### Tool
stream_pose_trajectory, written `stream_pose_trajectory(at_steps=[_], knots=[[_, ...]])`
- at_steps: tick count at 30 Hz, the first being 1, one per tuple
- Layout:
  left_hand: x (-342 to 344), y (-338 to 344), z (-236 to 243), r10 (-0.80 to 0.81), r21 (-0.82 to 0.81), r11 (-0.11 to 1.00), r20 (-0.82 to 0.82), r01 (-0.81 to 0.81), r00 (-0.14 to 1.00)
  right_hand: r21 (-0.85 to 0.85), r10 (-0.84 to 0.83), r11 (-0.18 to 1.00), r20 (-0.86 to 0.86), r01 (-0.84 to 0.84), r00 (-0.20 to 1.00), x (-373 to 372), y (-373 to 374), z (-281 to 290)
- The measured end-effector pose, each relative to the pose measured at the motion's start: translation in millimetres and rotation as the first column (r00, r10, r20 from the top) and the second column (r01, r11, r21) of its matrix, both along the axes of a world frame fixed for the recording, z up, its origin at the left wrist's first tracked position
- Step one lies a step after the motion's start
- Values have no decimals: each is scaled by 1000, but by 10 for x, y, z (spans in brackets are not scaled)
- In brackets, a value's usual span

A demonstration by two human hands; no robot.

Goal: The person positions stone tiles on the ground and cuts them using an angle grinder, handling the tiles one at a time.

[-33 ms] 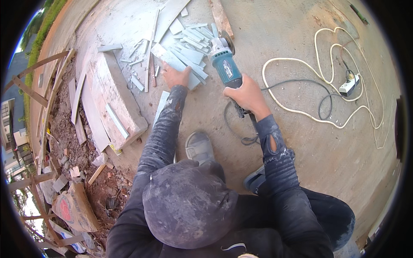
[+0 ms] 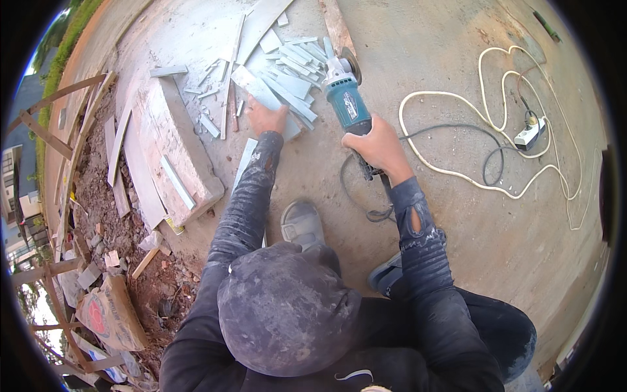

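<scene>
My right hand (image 2: 377, 146) is wrapped round the body of a teal angle grinder (image 2: 347, 104), whose disc (image 2: 351, 64) points away from me. On the left, my left hand (image 2: 266, 119) grips the near end of a pale blue-grey tile piece (image 2: 256, 87), thumb to the right; part of the grip is hidden under the hand. That piece lies against a heap of cut tile strips (image 2: 295, 62) on the dusty ground. The grinder's disc is close to the heap's right side. Whether the disc is spinning cannot be made out.
A dusty slab block (image 2: 173, 144) carries a thin tile strip (image 2: 177, 181) at left. A wooden board (image 2: 337, 26) lies beyond the grinder. To the right, a white cable (image 2: 418, 153) and dark cord (image 2: 450, 125) loop near a power strip (image 2: 530, 133). Rubble and a paper sack (image 2: 112, 315) lie lower left.
</scene>
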State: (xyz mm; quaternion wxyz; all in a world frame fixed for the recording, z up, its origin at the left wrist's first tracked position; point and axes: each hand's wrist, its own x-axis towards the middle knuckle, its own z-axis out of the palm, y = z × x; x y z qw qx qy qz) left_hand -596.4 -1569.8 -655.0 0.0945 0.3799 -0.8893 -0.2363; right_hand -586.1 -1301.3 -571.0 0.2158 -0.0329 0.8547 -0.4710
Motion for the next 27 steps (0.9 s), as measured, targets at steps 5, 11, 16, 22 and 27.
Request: stream_pose_trajectory(at_steps=[5, 11, 16, 22, 27], knots=[[279, -238, 3, -27, 360, 929, -170, 87, 985, -31, -32, 999, 0, 32, 1000, -52, 83, 73], [712, -423, 210, 288, 884, 419, -345, 207, 893, -53, -31, 998, 38, 33, 999, -161, 20, 118], [1019, -654, 497, 378, 918, 181, -397, 354, 836, -115, -8, 993, 14, 9, 1000, -224, -182, 131], [1434, -1126, 796, 459, 894, 159, -442, 418, 771, -186, 62, 981, 69, -48, 996, -258, -434, 179], [2164, -2240, 1389, 288, 337, 923, -292, -184, 912, -228, 85, 972, 120, -56, 989, -195, -626, 323]])
